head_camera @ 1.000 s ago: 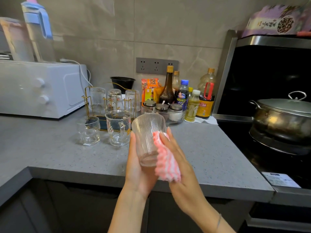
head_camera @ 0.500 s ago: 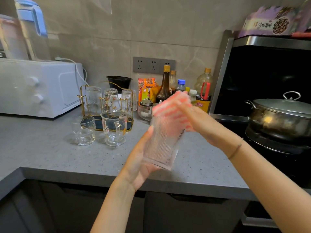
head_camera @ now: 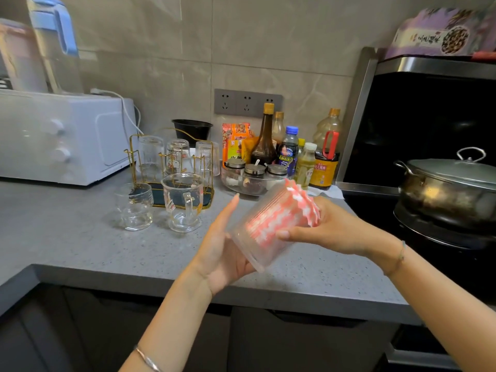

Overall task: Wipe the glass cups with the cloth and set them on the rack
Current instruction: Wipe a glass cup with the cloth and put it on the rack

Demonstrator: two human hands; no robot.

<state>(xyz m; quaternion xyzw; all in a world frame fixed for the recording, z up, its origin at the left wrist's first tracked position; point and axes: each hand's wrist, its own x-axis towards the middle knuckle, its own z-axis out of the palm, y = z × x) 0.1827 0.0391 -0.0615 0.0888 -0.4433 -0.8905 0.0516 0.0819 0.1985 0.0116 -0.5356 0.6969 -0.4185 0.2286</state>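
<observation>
— Where is the ribbed cup (head_camera: 264, 237)?
— Over the desk's (head_camera: 80, 245) front edge, tilted, mouth toward two o'clock, with the cloth (head_camera: 284, 216) stuffed inside.
— And the fingers?
— The left hand (head_camera: 222, 251) cradles the base, fingers straight. The right hand (head_camera: 332, 229), at three o'clock, has its fingers clamped on the cloth.
— The rack (head_camera: 128, 157)?
— At ten o'clock, with a mug (head_camera: 183, 202) and a small glass (head_camera: 134, 206) before it.

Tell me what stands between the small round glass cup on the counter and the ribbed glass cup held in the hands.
In the head view, a clear handled glass mug stands there on the grey countertop.
</observation>
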